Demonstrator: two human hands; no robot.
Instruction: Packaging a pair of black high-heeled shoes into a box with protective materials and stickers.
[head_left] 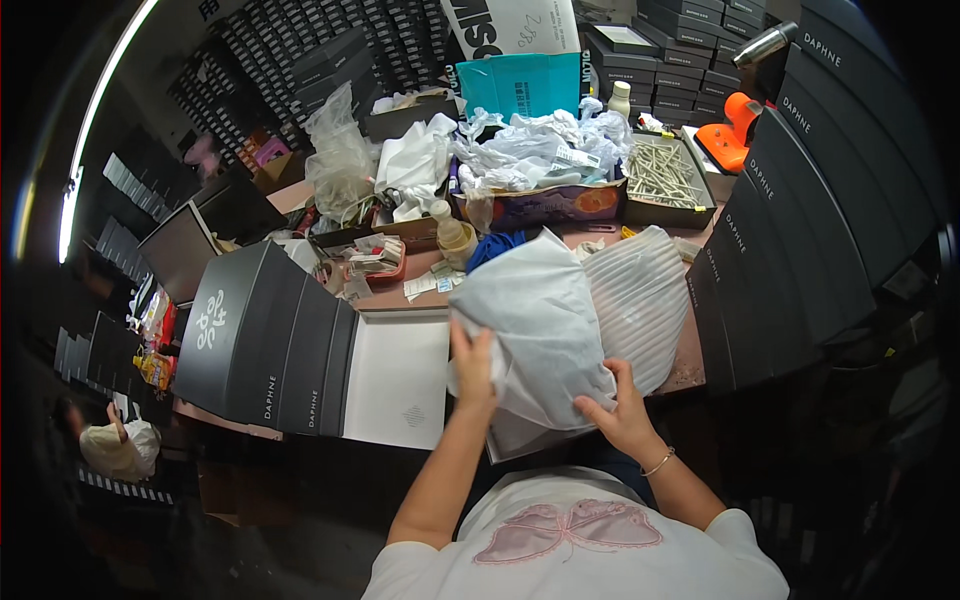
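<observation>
White tissue-like wrapping paper (pixel 540 330) is the thing both hands are on, and it lies dead ahead of the person, over the near edge of the brown table (pixel 690 350). Going from the left: a row of dark grey lidded boxes (pixel 265 340) stands on edge, and just beside it lies an open white box tray (pixel 398 375), its right rim next to the bundle. The left hand (pixel 473 368) is closed on the bundle's left edge, fingers curled over the paper near its lower left corner. The bundle's long axis runs from upper left down to lower right, tilted slightly, so its lower end points toward the right hand (pixel 622 412), which presses and pinches the bottom right corner with thumb spread. Both hands sit low on the wrapping, with most of its bulk above and beyond them; neither is clearly nearer. Touching the bundle on the right is a ribbed translucent sleeve (pixel 640 295), partly tucked behind it. Further right, a stack of dark flat boxes (pixel 800 230) leans at an angle.
</observation>
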